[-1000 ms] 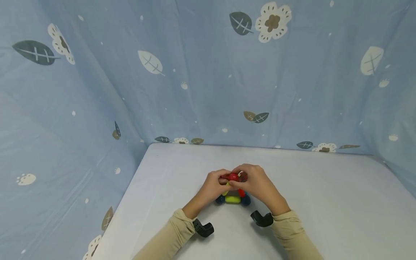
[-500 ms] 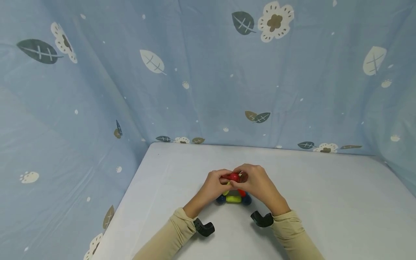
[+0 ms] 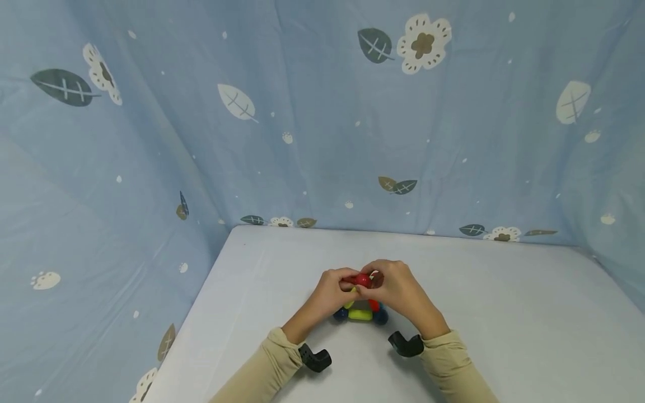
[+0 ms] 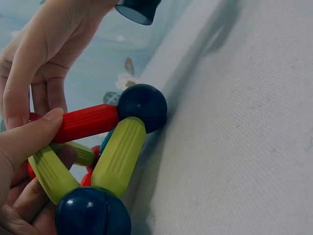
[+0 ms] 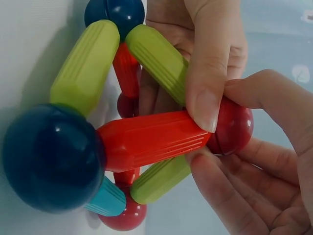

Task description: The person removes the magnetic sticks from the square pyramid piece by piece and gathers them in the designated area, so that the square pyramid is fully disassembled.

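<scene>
A magnetic stick-and-ball frame [image 3: 360, 315] stands on the table between both hands. Its top red ball [image 5: 237, 127] is pinched between the thumb and a finger of my right hand [image 3: 400, 288]. My left hand [image 3: 330, 294] holds the frame's upper end, its thumb pressing where a red stick [image 5: 151, 139] meets that ball. Yellow-green sticks [image 4: 120, 156] and dark blue balls [image 4: 93, 213] form the near side. In the right wrist view, a turquoise stick [image 5: 108, 198] and another red ball [image 5: 124, 215] show lower down. Fingers partly hide the top joint.
The white table [image 3: 504, 313] extends around the frame. Blue patterned cloth [image 3: 322, 123] hangs behind and at the sides. Black wrist camera mounts [image 3: 314, 358] jut inward below both wrists, near the tabletop.
The head view has shifted slightly. Both hands keep nearly the same grip at the frame's top, with no clear movement of its parts.
</scene>
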`<state>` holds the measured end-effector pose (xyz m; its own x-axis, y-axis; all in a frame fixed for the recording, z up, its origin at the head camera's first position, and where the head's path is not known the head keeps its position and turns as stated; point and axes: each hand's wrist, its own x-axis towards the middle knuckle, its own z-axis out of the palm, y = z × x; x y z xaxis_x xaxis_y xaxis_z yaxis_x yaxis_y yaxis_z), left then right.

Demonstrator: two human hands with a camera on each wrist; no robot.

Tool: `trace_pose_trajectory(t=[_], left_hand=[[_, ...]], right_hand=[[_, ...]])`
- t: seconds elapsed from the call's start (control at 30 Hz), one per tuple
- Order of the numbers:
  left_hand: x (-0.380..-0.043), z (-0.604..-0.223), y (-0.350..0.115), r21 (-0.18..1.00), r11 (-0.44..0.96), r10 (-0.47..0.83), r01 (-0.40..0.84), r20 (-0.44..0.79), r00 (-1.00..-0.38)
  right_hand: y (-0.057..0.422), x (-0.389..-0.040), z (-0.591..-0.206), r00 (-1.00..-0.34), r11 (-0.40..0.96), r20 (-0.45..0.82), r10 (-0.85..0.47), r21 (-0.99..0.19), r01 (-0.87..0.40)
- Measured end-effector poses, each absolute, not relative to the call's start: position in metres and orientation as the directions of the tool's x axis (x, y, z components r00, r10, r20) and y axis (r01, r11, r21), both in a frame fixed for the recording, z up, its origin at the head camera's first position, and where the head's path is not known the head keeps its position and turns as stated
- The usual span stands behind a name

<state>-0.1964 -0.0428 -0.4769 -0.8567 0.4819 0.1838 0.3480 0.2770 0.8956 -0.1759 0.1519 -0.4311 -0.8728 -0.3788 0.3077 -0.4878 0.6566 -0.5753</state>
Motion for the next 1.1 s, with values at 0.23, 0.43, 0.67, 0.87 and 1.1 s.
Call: trace_pose_trajectory(t=[0.23,0.43,0.67,0.87,1.1], left_hand=[[-0.198,-0.48,-0.042,0.897,0.253,0.477,0.364,0.212,-0.853],[-0.199,-0.485,-0.043,0.914,0.202,0.479,0.353,0.222,-0.849],[-0.199,-0.485,-0.044,0.908,0.236,0.468,0.345,0.205,-0.86],[-0.199,-0.481,-0.044,0.935,0.221,0.465,0.278,0.149,-0.873],[-0.197,-0.479,-0.044,0.942,0.222,0.452,0.251,0.129,-0.883]], right_hand=[[0.154,-0.178,-0.432,-0.868,0.638,0.33,-0.372,-0.588,-0.497],[0.156,-0.176,-0.425,-0.866,0.541,0.386,-0.319,-0.675,-0.501],[0.163,-0.178,-0.422,-0.835,0.474,0.449,-0.319,-0.687,-0.55],[0.183,-0.192,-0.432,-0.861,0.459,0.448,-0.24,-0.729,-0.507],[0.222,-0.212,-0.473,-0.957,0.48,0.287,-0.038,-0.835,-0.269]])
